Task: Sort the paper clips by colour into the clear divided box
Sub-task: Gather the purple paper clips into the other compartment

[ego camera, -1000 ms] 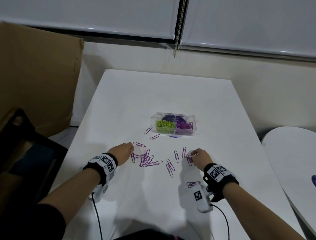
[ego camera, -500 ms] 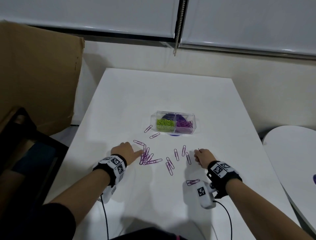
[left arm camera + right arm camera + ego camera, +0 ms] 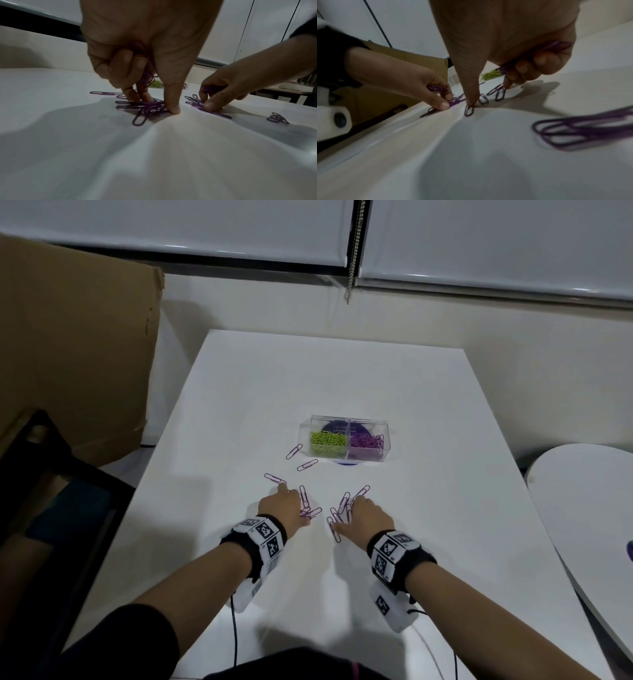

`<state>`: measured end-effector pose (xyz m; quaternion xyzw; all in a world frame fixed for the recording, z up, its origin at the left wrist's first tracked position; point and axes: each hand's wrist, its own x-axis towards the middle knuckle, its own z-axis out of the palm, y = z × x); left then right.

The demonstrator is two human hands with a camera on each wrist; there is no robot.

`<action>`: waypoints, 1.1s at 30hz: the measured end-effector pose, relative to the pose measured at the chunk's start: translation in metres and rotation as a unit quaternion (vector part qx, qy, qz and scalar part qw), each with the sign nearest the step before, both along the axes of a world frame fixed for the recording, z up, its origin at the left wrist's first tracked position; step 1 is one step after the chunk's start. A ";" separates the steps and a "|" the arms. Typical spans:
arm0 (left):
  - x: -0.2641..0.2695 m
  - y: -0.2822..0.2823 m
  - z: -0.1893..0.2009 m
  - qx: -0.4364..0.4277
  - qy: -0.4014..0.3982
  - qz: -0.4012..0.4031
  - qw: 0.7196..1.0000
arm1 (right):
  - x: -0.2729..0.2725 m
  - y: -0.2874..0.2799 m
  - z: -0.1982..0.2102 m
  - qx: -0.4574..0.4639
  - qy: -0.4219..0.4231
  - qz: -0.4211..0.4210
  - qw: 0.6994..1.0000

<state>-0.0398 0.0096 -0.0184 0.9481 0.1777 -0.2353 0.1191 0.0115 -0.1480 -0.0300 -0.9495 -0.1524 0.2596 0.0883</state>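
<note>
- Fingers [image 3: 118,63] of the left hand [image 3: 281,504] curl around purple paper clips [image 3: 145,106], thumb pressing the pile on the white table [image 3: 342,378].
- Right hand [image 3: 370,517] likewise clutches purple clips, thumb on one.
- Beyond sits the clear divided box [image 3: 386,436]: green clips [image 3: 327,439] left, purple right.

Box: clear divided box [image 3: 344,440], upright on table; green clips [image 3: 327,438] left compartment, purple clips [image 3: 367,441] right.
Loose: purple paper clips [image 3: 307,465] scattered flat nearby.

Glossy clear plastic box [image 3: 343,440], smooth matt white table [image 3: 308,378], rough brown cardboard [image 3: 75,344].
</note>
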 end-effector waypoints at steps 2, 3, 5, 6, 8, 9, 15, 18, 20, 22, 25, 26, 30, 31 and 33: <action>-0.003 0.002 0.000 -0.006 -0.015 -0.010 1.000 | -0.001 0.004 0.001 0.010 0.003 0.003 1.000; -0.004 0.004 -0.001 -0.010 -0.021 -0.015 1.000 | -0.002 0.005 0.001 0.017 0.002 0.001 1.000; -0.006 0.009 -0.002 -0.012 -0.027 -0.020 0.999 | -0.003 0.005 0.001 0.029 0.008 -0.004 1.000; -0.008 0.012 -0.002 -0.009 -0.026 -0.022 0.999 | -0.004 0.005 0.001 0.028 0.011 -0.001 1.000; -0.010 0.016 -0.002 -0.002 -0.020 -0.034 0.999 | -0.004 0.005 0.000 0.010 0.008 0.012 1.000; -0.010 0.016 -0.002 0.001 -0.020 -0.041 0.999 | -0.004 0.006 -0.001 0.008 0.006 0.014 1.000; -0.007 0.012 -0.003 -0.001 -0.033 -0.063 0.997 | 0.000 0.015 -0.003 0.019 0.011 0.033 0.999; -0.007 0.009 -0.002 0.032 -0.030 -0.104 0.994 | 0.003 0.017 -0.003 0.017 0.012 0.058 0.998; -0.005 0.005 -0.003 0.059 -0.019 -0.124 0.990 | 0.002 0.018 -0.004 0.009 0.006 0.078 0.997; -0.003 0.004 -0.006 0.068 -0.009 -0.123 0.990 | 0.001 0.017 -0.005 0.004 -0.008 0.099 0.995; 0.001 0.010 -0.008 0.029 -0.011 -0.098 0.995 | 0.004 0.011 -0.001 0.027 -0.012 0.103 0.994; 0.001 0.015 -0.009 0.000 -0.013 -0.081 0.997 | 0.006 0.008 0.003 0.047 -0.006 0.088 0.995; 0.003 0.035 -0.004 -0.064 -0.036 -0.053 0.996 | 0.020 -0.010 0.019 0.114 0.014 0.030 0.993; 0.003 0.039 -0.002 -0.063 -0.041 -0.051 0.996 | 0.024 -0.015 0.022 0.120 0.019 0.024 0.992; 0.002 0.045 0.002 -0.061 -0.042 -0.048 0.996 | 0.031 -0.023 0.025 0.129 0.043 0.012 0.991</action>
